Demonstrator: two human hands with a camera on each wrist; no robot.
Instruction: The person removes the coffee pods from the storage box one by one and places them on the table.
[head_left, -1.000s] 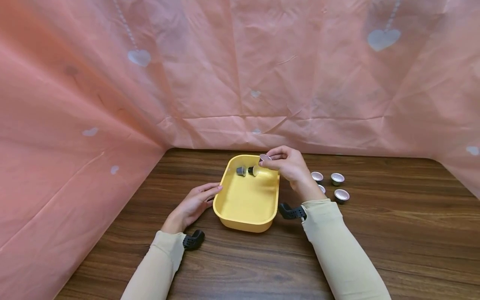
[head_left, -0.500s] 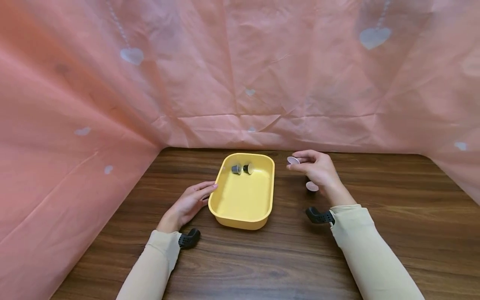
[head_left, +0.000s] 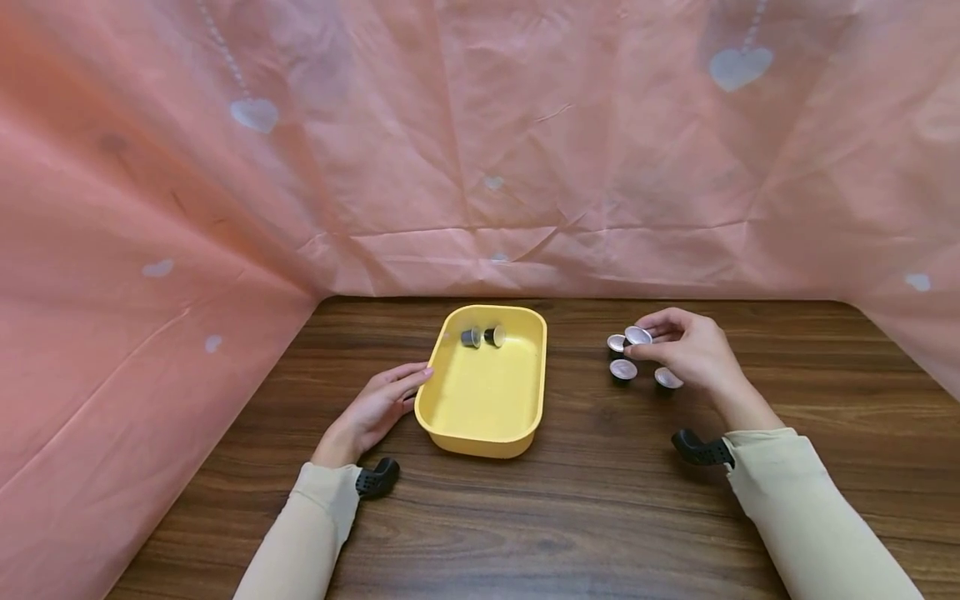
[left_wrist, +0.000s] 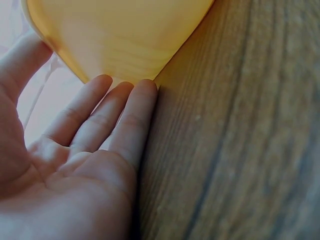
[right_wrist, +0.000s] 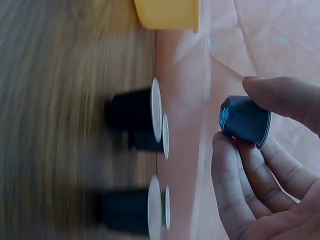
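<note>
In the head view my right hand (head_left: 693, 354) pinches a coffee capsule (head_left: 638, 335) between thumb and fingers, foil lid up. The right wrist view shows its blue body (right_wrist: 245, 119) held above table level. Close below and beside this hand stand several more capsules, among them a dark capsule (head_left: 623, 371) and another capsule (head_left: 668, 379), lids up. My left hand (head_left: 375, 408) rests against the left side of a yellow tray (head_left: 480, 450), fingers extended. In the left wrist view its fingertips (left_wrist: 145, 87) meet the tray wall. A grey capsule (head_left: 470, 337) and a black capsule (head_left: 494, 336) lie on their sides inside the tray.
Everything stands on a dark wood-grain table (head_left: 570, 517). A pink curtain (head_left: 480, 150) with pale hearts hangs behind it and along the left side. Each wrist wears a black camera mount, such as the right mount (head_left: 701, 450).
My right hand has carried the pinched capsule from over the tray's far right edge to the right, up to the standing capsules. The left hand stays at the tray; the view has shifted slightly.
</note>
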